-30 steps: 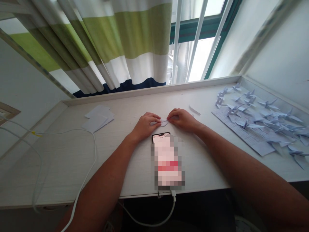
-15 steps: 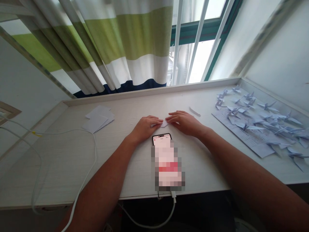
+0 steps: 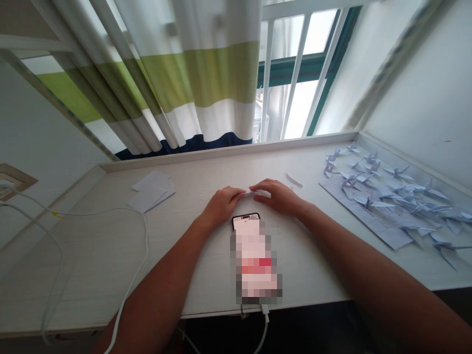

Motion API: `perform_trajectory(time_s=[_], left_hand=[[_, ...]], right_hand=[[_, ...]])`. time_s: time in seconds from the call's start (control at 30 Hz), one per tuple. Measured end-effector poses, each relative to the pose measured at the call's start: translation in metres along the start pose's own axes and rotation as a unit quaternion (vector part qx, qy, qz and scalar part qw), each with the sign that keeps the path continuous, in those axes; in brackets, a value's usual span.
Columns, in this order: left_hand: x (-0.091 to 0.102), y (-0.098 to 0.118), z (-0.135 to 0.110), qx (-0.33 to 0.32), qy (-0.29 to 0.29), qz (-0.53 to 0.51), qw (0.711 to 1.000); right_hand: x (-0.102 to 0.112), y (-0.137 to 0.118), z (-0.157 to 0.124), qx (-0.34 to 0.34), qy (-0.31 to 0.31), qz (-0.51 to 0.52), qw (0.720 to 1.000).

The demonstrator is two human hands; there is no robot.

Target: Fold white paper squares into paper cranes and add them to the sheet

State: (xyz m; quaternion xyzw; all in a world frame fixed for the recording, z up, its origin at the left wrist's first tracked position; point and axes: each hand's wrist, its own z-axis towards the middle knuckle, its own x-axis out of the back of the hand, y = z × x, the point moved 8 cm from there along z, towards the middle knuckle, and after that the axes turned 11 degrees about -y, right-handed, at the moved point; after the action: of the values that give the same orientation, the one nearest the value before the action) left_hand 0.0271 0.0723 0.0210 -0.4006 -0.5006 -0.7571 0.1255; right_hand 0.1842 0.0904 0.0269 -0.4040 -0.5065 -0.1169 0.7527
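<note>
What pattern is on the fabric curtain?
The fabric curtain has broad horizontal white, green and navy bands; see head view.

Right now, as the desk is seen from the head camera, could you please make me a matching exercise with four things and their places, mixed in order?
Things:
1. phone
2. loose paper sheets
3. paper cranes
4. small piece of paper

Places:
A. on the right side of the desk
B. between the left hand and the right hand
C. near the front edge, with a white cable at its lower end
D. overlapping, on the left side

Right pairs: 1-C, 2-D, 3-A, 4-B.
</note>
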Motion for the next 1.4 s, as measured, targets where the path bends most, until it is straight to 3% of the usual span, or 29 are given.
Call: perform_trajectory(time_s=[0.13,0.23,0.33,0.63,0.83,1.07,1.23,1.4], left_hand=[[-0.006,-0.007,0.0,0.028,0.017,-0.146,0.989],[-0.013,-0.013,0.001,0.05,0.024,-0.285,0.957],[-0.018,-0.015,0.002,0.056,0.02,-0.352,0.934],[-0.017,-0.009,0.003,0.068,0.021,-0.411,0.909],[-0.02,-0.003,0.002,0.064,0.029,-0.471,0.879],[-0.028,-0.005,0.003,0.063,-0.002,-0.473,0.879],[-0.018,-0.003,0.004,0.042,0.056,-0.452,0.889],[-0.013,0.0,0.003,0.039,0.076,-0.441,0.894]], right_hand=[[0.004,-0.001,0.001,-0.021,0.03,0.074,0.997],[0.006,-0.001,0.001,-0.027,0.047,0.164,0.985],[0.007,-0.002,0.001,-0.025,0.053,0.224,0.973],[0.003,0.003,0.002,-0.065,0.063,0.322,0.942],[0.0,0.004,0.003,-0.05,0.059,0.437,0.896],[0.004,0.004,0.002,-0.054,0.074,0.398,0.913],[0.012,0.007,-0.002,-0.076,0.147,0.392,0.905],[0.014,0.002,-0.003,-0.068,0.166,0.339,0.924]])
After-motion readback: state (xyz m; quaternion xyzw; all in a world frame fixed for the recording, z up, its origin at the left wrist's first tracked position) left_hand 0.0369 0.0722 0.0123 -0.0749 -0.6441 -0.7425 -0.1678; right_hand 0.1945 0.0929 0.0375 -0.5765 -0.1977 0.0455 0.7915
